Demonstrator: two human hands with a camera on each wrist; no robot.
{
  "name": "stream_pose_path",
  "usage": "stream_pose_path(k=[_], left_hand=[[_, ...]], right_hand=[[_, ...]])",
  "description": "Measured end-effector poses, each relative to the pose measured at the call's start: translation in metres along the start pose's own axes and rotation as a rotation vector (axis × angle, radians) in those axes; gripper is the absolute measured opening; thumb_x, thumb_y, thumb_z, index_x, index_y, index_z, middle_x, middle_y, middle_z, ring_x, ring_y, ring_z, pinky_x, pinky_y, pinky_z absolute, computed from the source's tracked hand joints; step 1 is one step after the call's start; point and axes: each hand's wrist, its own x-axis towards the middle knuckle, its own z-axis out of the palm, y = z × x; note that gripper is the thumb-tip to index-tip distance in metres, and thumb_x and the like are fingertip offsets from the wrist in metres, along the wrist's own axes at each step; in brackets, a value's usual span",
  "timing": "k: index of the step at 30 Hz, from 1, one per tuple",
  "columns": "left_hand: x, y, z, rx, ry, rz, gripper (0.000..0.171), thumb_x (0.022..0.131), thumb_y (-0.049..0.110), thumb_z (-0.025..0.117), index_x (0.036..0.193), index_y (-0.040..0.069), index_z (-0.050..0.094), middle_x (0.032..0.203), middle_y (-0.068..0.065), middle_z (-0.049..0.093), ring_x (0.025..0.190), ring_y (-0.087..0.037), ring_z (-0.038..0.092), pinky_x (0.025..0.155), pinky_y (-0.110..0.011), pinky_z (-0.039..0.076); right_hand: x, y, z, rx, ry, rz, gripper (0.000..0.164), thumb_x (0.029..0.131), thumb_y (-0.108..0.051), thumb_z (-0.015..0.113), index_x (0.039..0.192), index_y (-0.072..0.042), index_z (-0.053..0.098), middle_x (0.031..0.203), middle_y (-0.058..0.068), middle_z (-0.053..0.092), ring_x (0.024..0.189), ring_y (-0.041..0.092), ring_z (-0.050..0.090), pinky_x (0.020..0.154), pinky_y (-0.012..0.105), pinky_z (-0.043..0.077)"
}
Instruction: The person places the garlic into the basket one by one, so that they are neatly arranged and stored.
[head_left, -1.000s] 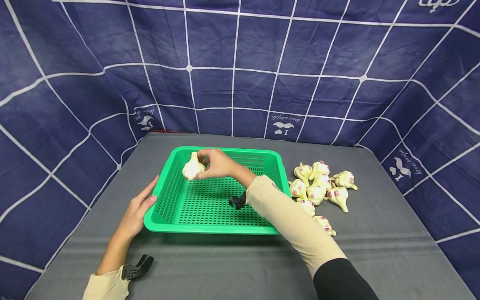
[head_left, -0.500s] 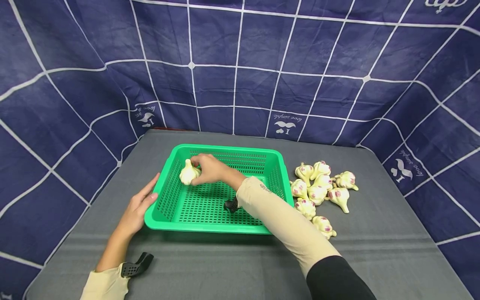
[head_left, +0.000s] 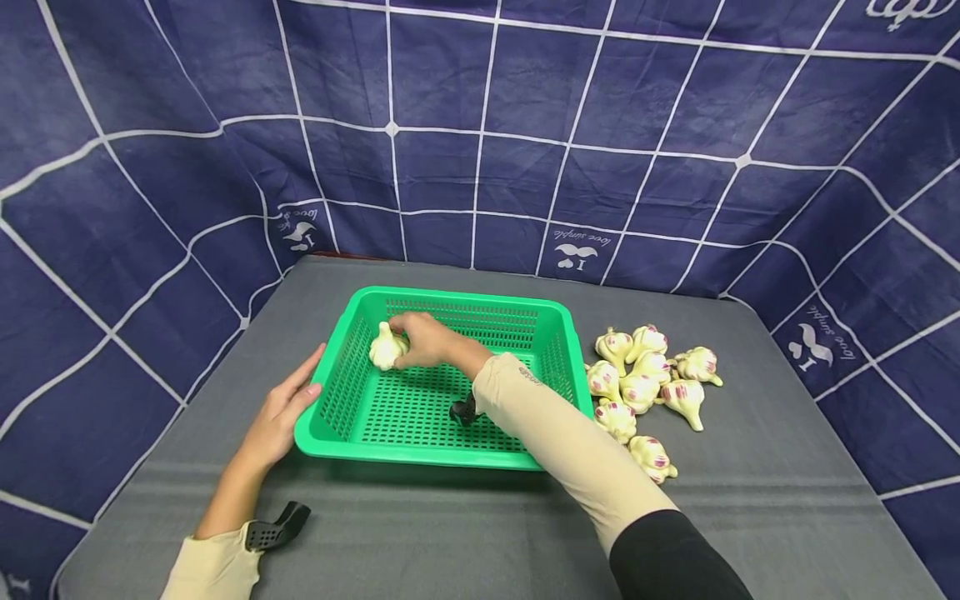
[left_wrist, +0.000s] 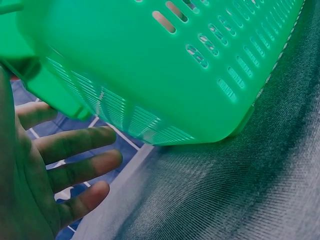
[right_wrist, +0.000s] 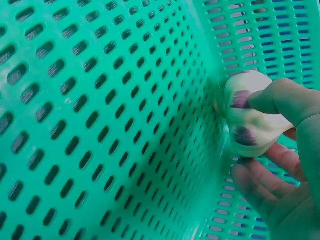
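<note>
A garlic bulb (head_left: pixel 387 347) with purple patches is pinched between the thumb and fingers of my right hand (head_left: pixel 427 340). It sits low inside the green plastic basket (head_left: pixel 431 454), near the left end. In the right wrist view the garlic bulb (right_wrist: pixel 255 120) is right by the perforated floor, its neck pointing toward the palm; I cannot tell whether it bears on the floor. My left hand (head_left: pixel 277 414) lies against the basket's left rim. In the left wrist view that hand's fingers (left_wrist: pixel 82 167) are spread and fairly straight beside the basket's outer wall.
Several more garlic bulbs (head_left: pixel 639 392) lie in a loose group just right of the basket on the grey cloth-covered table (head_left: pixel 420 533). A dark blue curtain (head_left: pixel 525 167) with white lines hangs behind and at both sides.
My right hand has lowered the garlic bulb further into the basket at its left end, then stayed nearly there over the last half second. The left hand has kept its place on the rim.
</note>
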Motion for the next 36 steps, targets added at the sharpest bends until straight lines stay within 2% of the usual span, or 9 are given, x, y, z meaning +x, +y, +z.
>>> stream_pose_path(k=[4, 7, 11, 13, 18, 26, 30, 33, 36], left_hand=[[0.0001, -0.0004, -0.0002, 0.0, -0.002, 0.001, 0.048, 0.101, 0.001, 0.044, 0.149, 0.0, 0.04, 0.148, -0.012, 0.044, 0.13, 0.005, 0.04, 0.103, -0.011, 0.027], [-0.0002, -0.0013, -0.0009, 0.01, -0.003, -0.005, 0.048, 0.101, 0.003, 0.044, 0.149, 0.002, 0.04, 0.148, 0.001, 0.044, 0.13, 0.006, 0.039, 0.104, -0.011, 0.027], [0.0001, -0.0021, -0.0017, 0.014, 0.0, -0.013, 0.048, 0.102, 0.004, 0.044, 0.149, 0.002, 0.04, 0.145, 0.014, 0.043, 0.13, 0.006, 0.039, 0.104, -0.011, 0.027], [0.0004, -0.0024, -0.002, 0.014, 0.0, -0.011, 0.048, 0.102, 0.004, 0.044, 0.149, 0.001, 0.039, 0.145, 0.015, 0.043, 0.131, 0.006, 0.038, 0.104, -0.011, 0.027], [0.0008, -0.0028, -0.0017, 0.026, -0.001, -0.008, 0.048, 0.102, 0.004, 0.044, 0.149, 0.001, 0.039, 0.146, 0.014, 0.043, 0.131, 0.006, 0.038, 0.104, -0.01, 0.026], [0.0013, -0.0023, -0.0014, 0.027, -0.003, 0.002, 0.048, 0.102, 0.003, 0.044, 0.149, 0.001, 0.039, 0.149, -0.001, 0.043, 0.132, 0.005, 0.038, 0.105, -0.011, 0.026], [0.0016, -0.0026, -0.0016, 0.024, -0.004, 0.004, 0.048, 0.102, 0.003, 0.043, 0.149, 0.001, 0.039, 0.149, -0.008, 0.043, 0.132, 0.005, 0.038, 0.105, -0.011, 0.026], [0.0015, -0.0029, -0.0015, 0.023, -0.005, 0.004, 0.048, 0.102, 0.002, 0.043, 0.149, 0.0, 0.039, 0.15, -0.011, 0.042, 0.132, 0.005, 0.038, 0.105, -0.011, 0.026], [0.0013, -0.0029, -0.0013, 0.015, -0.005, 0.005, 0.048, 0.102, 0.002, 0.043, 0.149, -0.001, 0.039, 0.15, -0.007, 0.042, 0.132, 0.005, 0.038, 0.105, -0.011, 0.027]], right_hand=[[0.0006, 0.0003, -0.0002, 0.022, 0.009, 0.031, 0.046, 0.085, -0.014, 0.076, 0.128, -0.008, 0.059, 0.119, 0.004, 0.063, 0.097, 0.015, 0.055, 0.081, 0.024, 0.044], [0.0008, -0.0003, -0.0008, 0.037, 0.027, 0.068, 0.059, 0.086, -0.014, 0.076, 0.139, -0.006, 0.052, 0.129, 0.007, 0.062, 0.111, 0.016, 0.058, 0.089, 0.023, 0.044], [0.0013, -0.0011, -0.0016, 0.026, 0.044, 0.088, 0.057, 0.086, -0.017, 0.077, 0.137, -0.005, 0.053, 0.126, 0.009, 0.063, 0.111, 0.018, 0.058, 0.09, 0.025, 0.045], [0.0017, -0.0013, -0.002, 0.002, 0.054, 0.088, 0.057, 0.086, -0.019, 0.078, 0.135, -0.004, 0.055, 0.122, 0.01, 0.064, 0.108, 0.019, 0.057, 0.09, 0.027, 0.045], [0.0022, 0.0001, -0.0019, 0.029, 0.055, 0.137, 0.067, 0.084, -0.024, 0.081, 0.141, -0.006, 0.051, 0.123, 0.011, 0.065, 0.113, 0.021, 0.059, 0.097, 0.029, 0.043], [0.0014, 0.004, -0.0006, 0.071, 0.041, 0.168, 0.073, 0.084, -0.027, 0.081, 0.145, -0.007, 0.046, 0.121, 0.01, 0.065, 0.109, 0.02, 0.061, 0.086, 0.026, 0.048], [0.0009, 0.003, -0.0009, 0.066, 0.026, 0.183, 0.073, 0.085, -0.032, 0.079, 0.145, -0.008, 0.046, 0.121, 0.009, 0.065, 0.11, 0.02, 0.059, 0.094, 0.03, 0.044], [0.001, 0.0026, -0.0006, 0.042, 0.027, 0.19, 0.066, 0.085, -0.036, 0.079, 0.138, -0.008, 0.053, 0.112, 0.006, 0.067, 0.102, 0.017, 0.059, 0.103, 0.034, 0.036], [0.0012, 0.0029, -0.0003, 0.012, 0.044, 0.196, 0.057, 0.083, -0.04, 0.08, 0.126, -0.008, 0.06, 0.093, 0.002, 0.066, 0.085, 0.014, 0.057, 0.104, 0.035, 0.033]])
